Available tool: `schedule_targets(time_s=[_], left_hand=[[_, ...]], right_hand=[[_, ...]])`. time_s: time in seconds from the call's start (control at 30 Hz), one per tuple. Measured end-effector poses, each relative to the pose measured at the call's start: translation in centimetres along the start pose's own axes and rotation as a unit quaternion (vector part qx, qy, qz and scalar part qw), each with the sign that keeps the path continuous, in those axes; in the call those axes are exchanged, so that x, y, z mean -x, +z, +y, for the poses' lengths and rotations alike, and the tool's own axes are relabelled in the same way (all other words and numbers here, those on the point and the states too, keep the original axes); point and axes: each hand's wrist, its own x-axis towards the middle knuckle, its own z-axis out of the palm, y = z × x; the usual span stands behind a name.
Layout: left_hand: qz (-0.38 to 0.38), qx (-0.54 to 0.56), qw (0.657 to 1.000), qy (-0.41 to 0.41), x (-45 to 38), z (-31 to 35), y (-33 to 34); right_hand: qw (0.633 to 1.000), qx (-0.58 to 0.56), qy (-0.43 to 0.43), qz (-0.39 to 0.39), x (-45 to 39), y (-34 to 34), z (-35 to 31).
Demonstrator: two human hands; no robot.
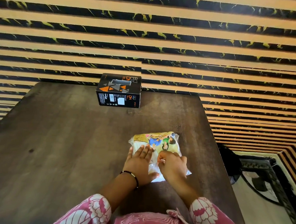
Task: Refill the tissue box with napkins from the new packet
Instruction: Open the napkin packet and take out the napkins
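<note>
Clear crinkly plastic wraps the new napkin packet (156, 147), a soft, squarish pack printed with yellow and cartoon figures, lying flat on the dark brown wooden table (54, 140) right of centre in the lower half of the frame. The left hand (141, 161) lies on the packet's left part with fingers straight and together, pressing it flat, while the right hand (170, 163) has its fingers curled and appears to pinch a bit of the wrapper near the packet's middle (the exact hold is small and partly hidden). The step in hand looks like opening the wrapper, and it would go best if the left palm keeps the pack pinned so it cannot slide, while the right pulls the film up and away from the napkins, tearing only plastic and leaving the stack square. The packet's longer axis seems to run from the bottom of the frame toward the top, tilted slightly right, its printed end pointing to the upper right. The black cardboard tissue box with orange triangles (119, 90) stands well apart at the table's far edge, upper centre, its slot facing up and its long axis across the frame.
</note>
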Motion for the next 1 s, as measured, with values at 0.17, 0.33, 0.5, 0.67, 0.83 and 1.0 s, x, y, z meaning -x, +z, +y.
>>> schedule_targets(time_s=[0.17,0.33,0.5,0.67,0.83,1.0], left_hand=[[0.055,0.041,0.997,0.029,-1.1,-0.2,-2.9],[-0.017,-0.029,0.991,0.129,-2.9,-0.9,-3.2],[-0.042,-0.015,0.991,0.127,-3.3,-1.5,-2.0],[-0.044,-0.013,0.993,0.112,-3.1,-1.2,-1.9],[-0.024,-0.003,0.994,0.103,-2.9,-1.1,-1.3],[-0.013,0.015,0.996,0.082,-2.8,-0.9,-0.8]], right_hand=[[1.000,0.008,-0.014,0.020,0.1,-0.3,1.4],[0.994,-0.041,0.094,-0.040,-0.9,-1.0,1.7],[0.986,-0.085,0.143,-0.013,-0.9,-0.4,0.9],[0.996,-0.056,0.059,0.034,-0.6,0.8,0.8],[0.998,-0.020,-0.011,0.066,-0.2,1.1,1.3],[0.992,-0.078,0.097,0.022,-0.8,0.9,1.4]])
